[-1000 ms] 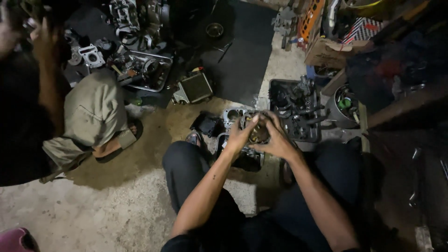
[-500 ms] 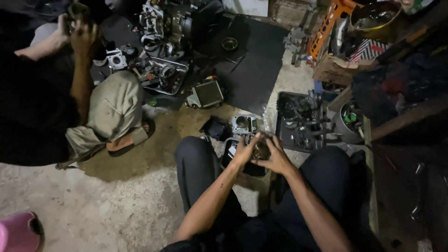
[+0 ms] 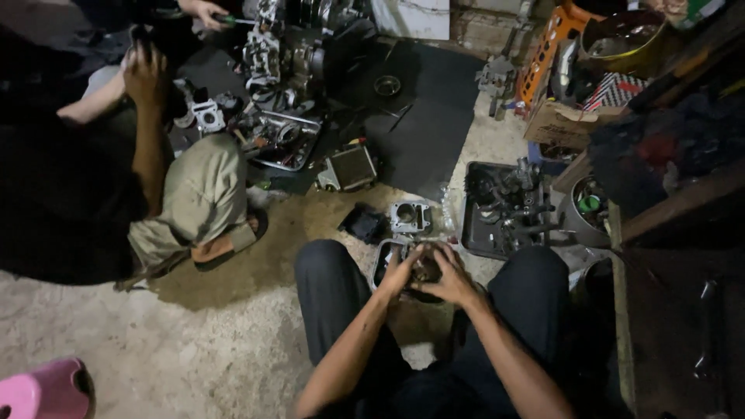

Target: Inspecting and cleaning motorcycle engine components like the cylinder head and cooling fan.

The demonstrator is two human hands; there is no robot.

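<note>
Hands: we see our left hand (image 3: 401,271) and right hand (image 3: 450,275) pressed together around a small dark engine part (image 3: 425,270), fingers curled over it.
Part, place: near centre, between our knees, just above a dark tray (image 3: 382,264) on the floor.
Part, axis: we cannot tell; the hands cover most of it.
Packages: a brown cardboard box (image 3: 560,124) sits far right; behind it lies a red-and-white striped packet (image 3: 613,91); a white box (image 3: 411,17) stands far centre.
Other parts: a grey metal cylinder block (image 3: 410,216) lies just beyond our hands; a black parts tray (image 3: 504,209) sits to the right.
Neighbour: another person's hand (image 3: 143,74) is raised far left.
</note>
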